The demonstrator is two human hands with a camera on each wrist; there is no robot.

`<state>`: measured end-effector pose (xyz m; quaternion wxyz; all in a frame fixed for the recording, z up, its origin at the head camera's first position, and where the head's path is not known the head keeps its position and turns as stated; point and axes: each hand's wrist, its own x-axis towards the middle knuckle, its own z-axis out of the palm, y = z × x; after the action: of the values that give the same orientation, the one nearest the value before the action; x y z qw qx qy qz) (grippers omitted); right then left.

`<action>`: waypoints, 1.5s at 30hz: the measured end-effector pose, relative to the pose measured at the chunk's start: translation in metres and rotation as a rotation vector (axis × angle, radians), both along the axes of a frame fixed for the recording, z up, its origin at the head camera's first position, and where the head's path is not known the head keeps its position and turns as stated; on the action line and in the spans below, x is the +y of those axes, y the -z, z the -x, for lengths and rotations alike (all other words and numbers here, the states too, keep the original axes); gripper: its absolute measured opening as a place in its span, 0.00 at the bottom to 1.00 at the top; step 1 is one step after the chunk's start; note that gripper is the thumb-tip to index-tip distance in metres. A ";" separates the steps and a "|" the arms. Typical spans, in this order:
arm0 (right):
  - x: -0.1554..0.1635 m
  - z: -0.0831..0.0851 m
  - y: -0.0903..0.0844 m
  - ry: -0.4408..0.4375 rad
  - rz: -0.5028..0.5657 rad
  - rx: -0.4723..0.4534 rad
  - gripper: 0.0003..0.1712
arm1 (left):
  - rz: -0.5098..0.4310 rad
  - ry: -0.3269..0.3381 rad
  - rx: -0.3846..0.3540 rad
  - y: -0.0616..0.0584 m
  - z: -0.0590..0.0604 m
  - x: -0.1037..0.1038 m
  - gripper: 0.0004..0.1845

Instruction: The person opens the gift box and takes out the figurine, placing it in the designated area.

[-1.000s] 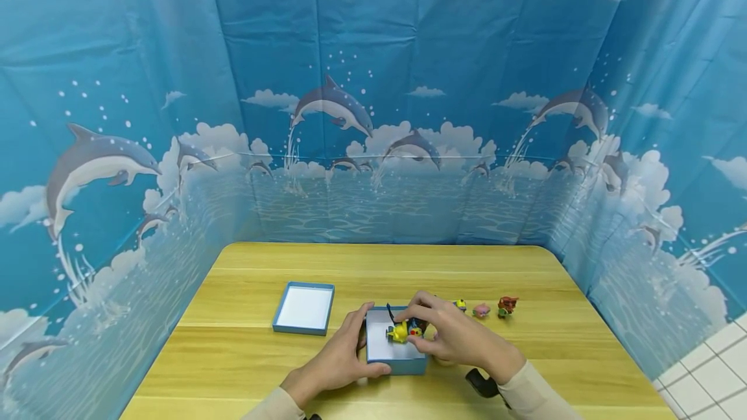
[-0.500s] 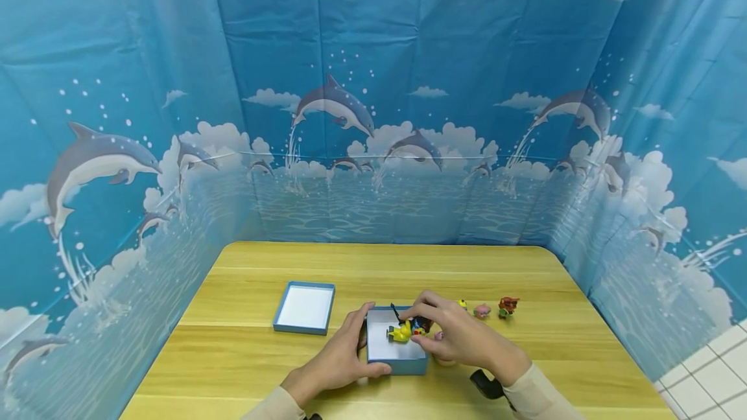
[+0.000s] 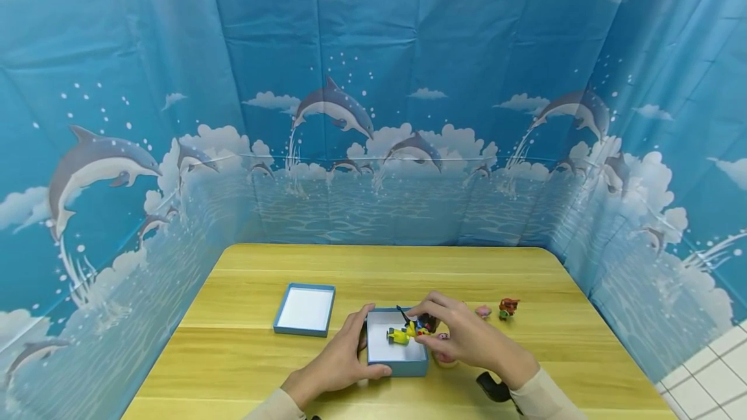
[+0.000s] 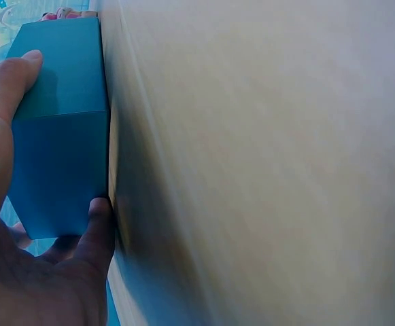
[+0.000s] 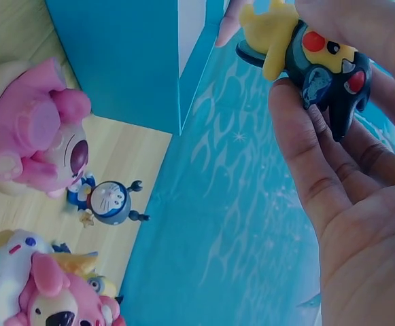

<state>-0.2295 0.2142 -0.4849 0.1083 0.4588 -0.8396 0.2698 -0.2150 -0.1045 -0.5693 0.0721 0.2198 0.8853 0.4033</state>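
Observation:
My right hand [image 3: 467, 336] pinches a yellow figurine [image 3: 399, 336] over the open blue box [image 3: 397, 368]. The figurine lies sideways; in the right wrist view it has a dark hood, red cheeks and a dark round base. Thumb and fingers of the right hand [image 5: 360, 190] are at its head end. My left hand [image 3: 341, 358] grips the box at its left side. In the left wrist view the thumb lies on one wall of the box [image 4: 58, 170] and fingers touch another. The box's white floor shows around the figurine.
A blue-rimmed lid [image 3: 331, 306] lies white side up, left of the box. Near the box's right side are a pink bear figurine [image 5: 37, 122], a small blue cat figurine [image 5: 109, 200] and another pink bear [image 5: 54, 292]. Farther right stands a reddish-brown figurine [image 3: 508, 307].
My right hand has shifted slightly right with the figurine, and the pink bear beside the box shows more. The left hand and box have stayed in place.

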 end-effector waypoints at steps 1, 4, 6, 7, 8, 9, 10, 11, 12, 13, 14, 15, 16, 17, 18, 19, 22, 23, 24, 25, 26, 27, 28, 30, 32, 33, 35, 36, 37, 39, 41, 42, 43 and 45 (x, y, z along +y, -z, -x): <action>0.001 0.000 0.000 0.006 -0.001 0.004 0.21 | -0.001 -0.001 -0.003 0.000 0.000 0.000 0.70; 0.004 -0.001 0.000 0.021 -0.001 0.014 0.23 | -0.003 -0.004 -0.010 0.000 0.000 0.001 0.70; 0.007 -0.002 0.000 0.024 0.009 0.015 0.24 | 0.000 -0.006 -0.008 0.000 -0.001 0.001 0.70; 0.008 -0.002 0.000 0.027 0.014 0.017 0.25 | 0.002 -0.006 -0.005 0.000 -0.001 0.001 0.70; 0.009 -0.003 0.000 0.031 0.019 0.017 0.26 | 0.002 -0.005 -0.003 0.000 0.000 0.001 0.70; 0.010 -0.003 0.000 0.037 0.020 0.022 0.26 | 0.001 -0.005 -0.002 0.000 0.000 0.001 0.70; 0.011 -0.003 0.000 0.041 0.022 0.027 0.27 | 0.001 -0.005 0.000 0.000 0.000 0.001 0.70; 0.012 -0.004 0.000 0.046 0.022 0.034 0.28 | -0.001 -0.004 -0.001 -0.001 0.000 0.001 0.70; 0.012 -0.004 0.000 0.050 0.024 0.040 0.28 | -0.002 -0.004 -0.002 -0.001 0.000 0.001 0.70; 0.013 -0.004 0.000 0.056 0.024 0.048 0.29 | -0.003 -0.003 -0.004 -0.001 0.000 0.001 0.70; 0.014 -0.005 0.000 0.061 0.025 0.055 0.29 | -0.004 -0.004 -0.006 -0.001 0.000 0.001 0.70; 0.015 -0.005 0.000 0.065 0.026 0.060 0.29 | -0.005 -0.003 -0.009 -0.001 0.000 0.001 0.70; 0.016 -0.006 -0.001 0.065 0.029 0.061 0.30 | -0.004 -0.004 -0.010 -0.001 0.000 0.001 0.70; 0.017 -0.006 -0.001 0.068 0.031 0.066 0.30 | -0.006 -0.004 -0.011 -0.001 0.000 0.001 0.70; 0.018 -0.006 -0.002 0.069 0.033 0.063 0.31 | -0.005 -0.004 -0.010 -0.001 0.000 0.001 0.70; 0.019 -0.006 -0.002 0.072 0.035 0.063 0.31 | -0.005 -0.004 -0.009 -0.001 0.000 0.000 0.70; 0.021 -0.007 -0.003 0.074 0.043 0.052 0.33 | -0.007 -0.007 -0.009 -0.001 0.000 0.000 0.70; 0.022 -0.007 -0.003 0.076 0.046 0.049 0.33 | -0.009 -0.007 -0.009 -0.001 0.000 0.000 0.70; 0.023 -0.007 -0.004 0.078 0.048 0.041 0.33 | -0.009 -0.007 -0.009 0.000 0.000 0.000 0.70; 0.024 -0.007 -0.004 0.081 0.049 0.035 0.33 | -0.011 -0.007 -0.010 0.000 0.000 0.000 0.70; 0.024 -0.007 -0.004 0.085 0.049 0.031 0.33 | -0.012 -0.007 -0.012 0.000 0.000 0.000 0.70; 0.025 -0.007 -0.004 0.092 0.049 0.030 0.33 | -0.013 -0.007 -0.011 0.000 0.000 0.000 0.70; 0.026 -0.007 -0.004 0.098 0.048 0.024 0.33 | -0.015 -0.006 -0.013 0.000 0.000 0.000 0.70; 0.028 -0.008 -0.005 0.113 0.046 0.009 0.33 | -0.019 -0.003 -0.016 0.001 0.000 0.000 0.70; 0.029 -0.009 -0.005 0.127 0.048 -0.010 0.33 | -0.024 0.000 -0.018 0.001 0.000 0.000 0.70; 0.029 -0.009 -0.005 0.132 0.050 -0.017 0.33 | -0.025 0.000 -0.020 0.001 0.000 0.000 0.70; 0.030 -0.010 -0.005 0.141 0.056 -0.014 0.33 | -0.025 0.000 -0.021 0.001 0.000 0.000 0.70; 0.030 -0.010 -0.004 0.145 0.060 -0.004 0.33 | -0.024 -0.001 -0.022 0.001 0.000 0.000 0.70; 0.031 -0.010 -0.004 0.148 0.066 0.014 0.34 | -0.023 -0.002 -0.022 0.000 0.000 0.000 0.71; 0.032 -0.009 -0.003 0.151 0.077 0.064 0.34 | -0.023 -0.006 -0.022 0.000 0.000 0.000 0.71; 0.033 -0.008 -0.002 0.148 0.091 0.108 0.35 | -0.024 -0.006 -0.022 0.000 0.000 0.000 0.70; 0.034 -0.008 -0.001 0.145 0.097 0.126 0.35 | -0.024 -0.006 -0.022 0.000 0.000 0.000 0.70; 0.035 -0.007 -0.001 0.139 0.103 0.139 0.35 | -0.024 -0.006 -0.022 0.000 0.000 0.001 0.70; 0.037 -0.007 -0.001 0.126 0.114 0.148 0.35 | -0.025 -0.007 -0.023 0.001 0.000 0.001 0.70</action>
<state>-0.2228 0.2508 -0.4839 0.2129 0.4171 -0.8397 0.2752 -0.2153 -0.1037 -0.5698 0.0783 0.2128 0.8802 0.4169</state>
